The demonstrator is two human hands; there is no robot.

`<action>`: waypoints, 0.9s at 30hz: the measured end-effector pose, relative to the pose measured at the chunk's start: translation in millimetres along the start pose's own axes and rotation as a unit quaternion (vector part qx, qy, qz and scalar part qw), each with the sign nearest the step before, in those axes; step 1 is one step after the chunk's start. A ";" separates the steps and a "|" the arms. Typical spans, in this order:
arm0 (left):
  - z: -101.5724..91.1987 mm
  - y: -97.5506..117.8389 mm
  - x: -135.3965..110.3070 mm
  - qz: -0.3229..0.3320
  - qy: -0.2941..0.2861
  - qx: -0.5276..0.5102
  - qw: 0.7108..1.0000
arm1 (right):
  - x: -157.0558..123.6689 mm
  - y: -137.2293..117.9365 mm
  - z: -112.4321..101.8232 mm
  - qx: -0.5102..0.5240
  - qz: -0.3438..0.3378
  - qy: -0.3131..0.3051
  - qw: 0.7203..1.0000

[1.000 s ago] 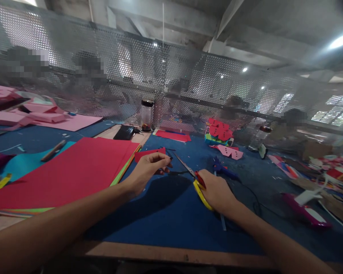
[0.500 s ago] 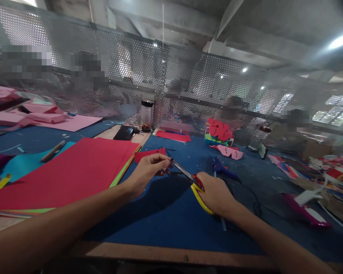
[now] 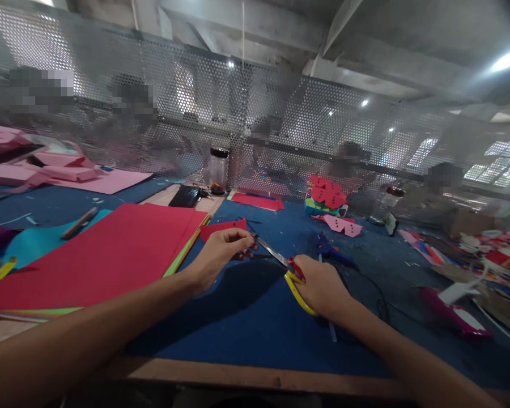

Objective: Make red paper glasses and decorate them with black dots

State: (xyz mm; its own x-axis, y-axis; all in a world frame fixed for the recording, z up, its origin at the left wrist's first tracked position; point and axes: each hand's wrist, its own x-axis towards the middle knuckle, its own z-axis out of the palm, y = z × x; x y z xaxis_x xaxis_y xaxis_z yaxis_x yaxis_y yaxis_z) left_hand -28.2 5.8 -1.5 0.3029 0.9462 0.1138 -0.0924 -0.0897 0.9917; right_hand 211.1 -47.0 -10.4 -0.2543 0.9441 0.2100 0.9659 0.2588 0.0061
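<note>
Blue worktable [image 3: 255, 317], left hand [image 3: 219, 255] pinching red paper piece [image 3: 223, 228], right hand [image 3: 321, 286] gripping yellow-handled scissors [image 3: 287, 266], no legible writing

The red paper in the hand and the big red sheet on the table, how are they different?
The red paper piece is small and cut to a shape; the big red sheet is large and whole. The left hand holds the piece up at the scissors; the sheet lies flat on a stack. Both are red.

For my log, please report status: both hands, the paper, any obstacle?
Left hand pinching red paper piece. Right hand gripping scissors, blades at paper. Nothing between them.
</note>
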 end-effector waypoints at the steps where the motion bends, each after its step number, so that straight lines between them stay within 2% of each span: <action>1: 0.1 -0.1 0.2 -0.001 0.001 -0.001 1.000 | 0.1 -0.1 -0.2 -0.005 0.000 0.001 1.000; 17: -1.3 -2.5 1.5 0.003 0.000 0.009 1.000 | -0.3 0.0 0.2 -0.010 -0.003 0.026 1.000; 27: -0.8 0.5 0.3 -0.013 0.000 -0.003 1.000 | 1.3 3.5 2.3 -0.016 -0.004 0.015 1.000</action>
State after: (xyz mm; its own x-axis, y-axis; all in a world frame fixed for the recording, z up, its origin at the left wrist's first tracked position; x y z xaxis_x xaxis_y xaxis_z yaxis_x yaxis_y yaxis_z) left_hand -28.9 6.3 -1.0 0.3055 0.9482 0.0876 -0.0909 -0.0625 0.9939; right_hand 214.0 -44.5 -12.4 -0.2618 0.9351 0.2389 0.9648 0.2599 0.0399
